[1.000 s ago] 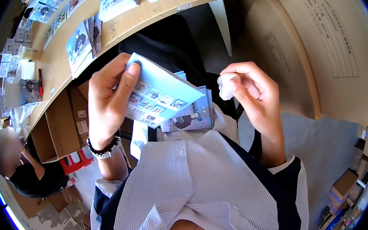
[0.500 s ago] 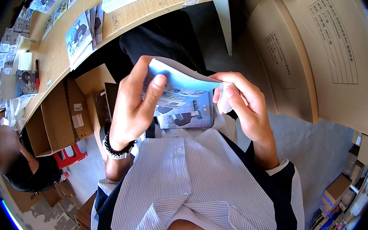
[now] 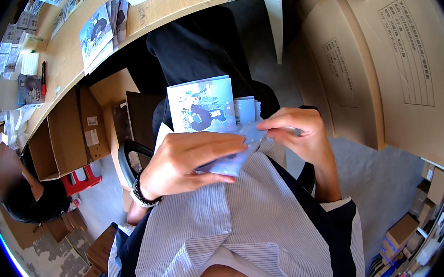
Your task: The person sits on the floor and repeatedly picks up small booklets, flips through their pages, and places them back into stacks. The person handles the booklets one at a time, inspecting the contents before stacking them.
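Note:
A glossy blue packet [image 3: 230,163], which looks like a printed booklet in clear film, is held low in front of my shirt. My left hand [image 3: 185,159] lies across it, thumb below and fingers above, closed on its left side. At its upper right corner, my right hand [image 3: 300,131] pinches the edge between thumb and fingertips. Just beyond the hands, on my lap, rest illustrated booklets [image 3: 200,101] with a dark-clothed figure on the cover. Several smaller pale blue pieces [image 3: 247,109] show beside them. The packet's left part is hidden under my left hand.
A wooden desk [image 3: 154,12] curves across the far side, bearing booklet stacks [image 3: 98,33]. Large cardboard sheets [image 3: 400,65] stand at right. An open carton [image 3: 72,135] sits at left, near a red stool [image 3: 83,181] and another person [image 3: 40,190].
Both hands have come down toward my shirt. My left hand has turned from holding a raised, bent booklet to lying across the packet. The booklets on my lap are now uncovered.

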Action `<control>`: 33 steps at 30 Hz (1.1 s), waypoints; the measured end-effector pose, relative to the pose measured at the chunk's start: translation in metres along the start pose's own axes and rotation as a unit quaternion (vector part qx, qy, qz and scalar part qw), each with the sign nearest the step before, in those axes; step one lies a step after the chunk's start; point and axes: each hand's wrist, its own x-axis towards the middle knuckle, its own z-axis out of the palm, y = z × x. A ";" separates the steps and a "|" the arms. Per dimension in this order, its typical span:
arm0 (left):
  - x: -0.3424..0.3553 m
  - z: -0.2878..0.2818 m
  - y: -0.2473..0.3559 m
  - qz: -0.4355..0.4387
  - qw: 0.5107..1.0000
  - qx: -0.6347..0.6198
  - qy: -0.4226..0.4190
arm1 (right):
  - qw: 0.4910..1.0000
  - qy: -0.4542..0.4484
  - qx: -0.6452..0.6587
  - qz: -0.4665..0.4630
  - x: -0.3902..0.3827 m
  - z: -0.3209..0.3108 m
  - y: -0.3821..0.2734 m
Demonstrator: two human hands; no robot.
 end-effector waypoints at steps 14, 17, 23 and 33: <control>0.025 0.012 -0.087 -0.146 0.943 0.271 0.129 | 0.974 -0.052 -0.221 0.011 0.017 0.005 0.042; 0.027 0.007 -0.091 -0.148 0.949 0.259 0.105 | 0.954 -0.099 -0.284 0.004 0.017 0.003 0.028; 0.037 -0.012 -0.093 -0.223 0.961 0.164 0.025 | 0.927 -0.158 -0.332 0.079 0.008 0.002 0.012; 0.055 -0.048 -0.092 -0.216 0.965 0.056 0.139 | 0.946 -0.079 -0.252 0.187 0.012 0.002 0.010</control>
